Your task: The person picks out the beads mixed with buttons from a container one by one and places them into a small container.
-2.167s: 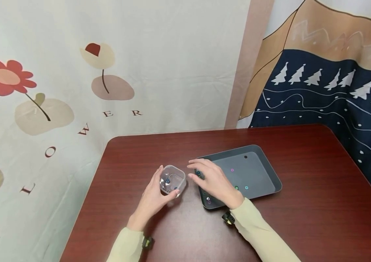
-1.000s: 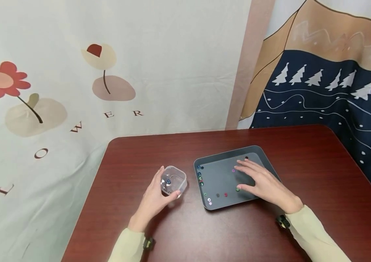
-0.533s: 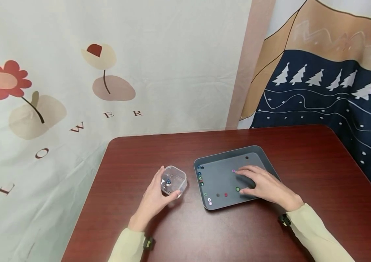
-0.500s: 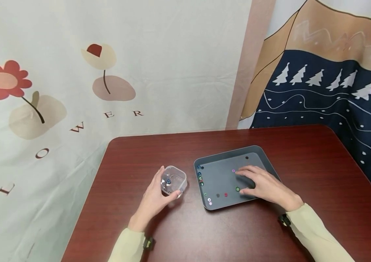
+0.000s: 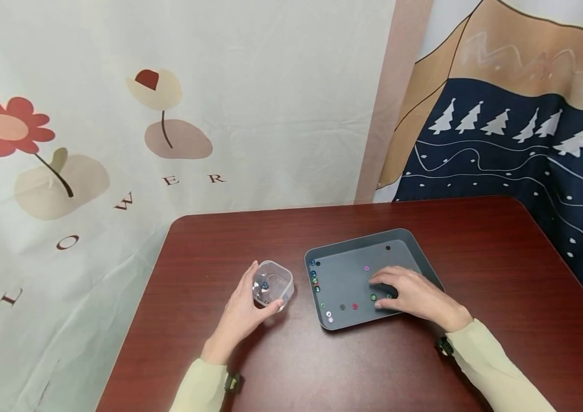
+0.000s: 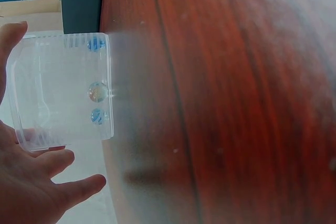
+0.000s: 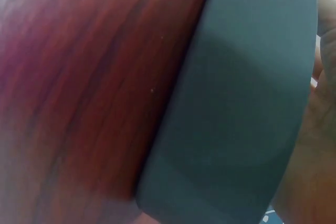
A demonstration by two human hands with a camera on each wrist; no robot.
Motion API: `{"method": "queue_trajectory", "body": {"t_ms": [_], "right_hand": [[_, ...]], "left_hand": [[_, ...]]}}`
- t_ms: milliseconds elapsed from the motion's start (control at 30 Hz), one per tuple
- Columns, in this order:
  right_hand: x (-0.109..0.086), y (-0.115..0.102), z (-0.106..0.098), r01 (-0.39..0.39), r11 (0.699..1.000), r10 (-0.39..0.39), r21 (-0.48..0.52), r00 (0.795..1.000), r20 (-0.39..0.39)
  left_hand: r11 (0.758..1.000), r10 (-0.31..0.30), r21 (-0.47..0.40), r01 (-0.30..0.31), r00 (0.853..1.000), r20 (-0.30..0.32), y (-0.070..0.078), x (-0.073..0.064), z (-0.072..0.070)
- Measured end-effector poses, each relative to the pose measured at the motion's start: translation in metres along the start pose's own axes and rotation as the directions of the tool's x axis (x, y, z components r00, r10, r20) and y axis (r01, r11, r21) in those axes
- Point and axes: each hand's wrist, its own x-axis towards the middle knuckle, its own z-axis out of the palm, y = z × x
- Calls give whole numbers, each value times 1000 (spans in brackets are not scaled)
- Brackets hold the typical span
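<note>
My left hand (image 5: 240, 323) grips a clear plastic box (image 5: 281, 279) from its left side, thumb at the near wall and fingers at the far one. Marbles (image 6: 97, 92) lie inside it, blue-swirled and clear ones, best seen in the left wrist view. My right hand (image 5: 417, 297) is over the grey tray (image 5: 342, 280), its bent fingers and thumb apart. A green marble (image 5: 373, 297) shows just left of the gap between them, close to the thumb tip. In the right wrist view the tray's outer wall (image 7: 236, 93) covers most of that hand's fingers.
Along the tray's left side are several marbles (image 5: 314, 274). A pink ring (image 5: 367, 268), a red piece (image 5: 355, 306) and a dark disc (image 5: 388, 248) are spread over its floor. The tray stands on a reddish-brown table (image 5: 497, 269), before a printed curtain (image 5: 281, 103).
My right hand has gone from beside the box, over the tray's left end, rightward across the tray. Lately it has drawn nearer the green marble, fingers bending more. The left hand stays on the box.
</note>
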Motion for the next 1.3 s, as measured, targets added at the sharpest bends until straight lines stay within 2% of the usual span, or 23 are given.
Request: {"method": "queue_trajectory", "body": {"t_ms": [200,567,900,1300], "right_hand": [[1,0,6,18,999,-18,-34,1000,15],[4,0,10,24,998,-25,-64,1000,-14],[7,1,12,86,991,-90,-102,995,-39],[7,2,14,108,990,-113,-91,992,-53]], "left_hand": [[1000,-5,-6,5,1000,2,1,0,0],[1000,-14,-4,14,1000,9,0,0,0],[1000,-16,-9,16,1000,9,-2,0,2],[1000,-9,-12,9,1000,10,-2,0,2]]}}
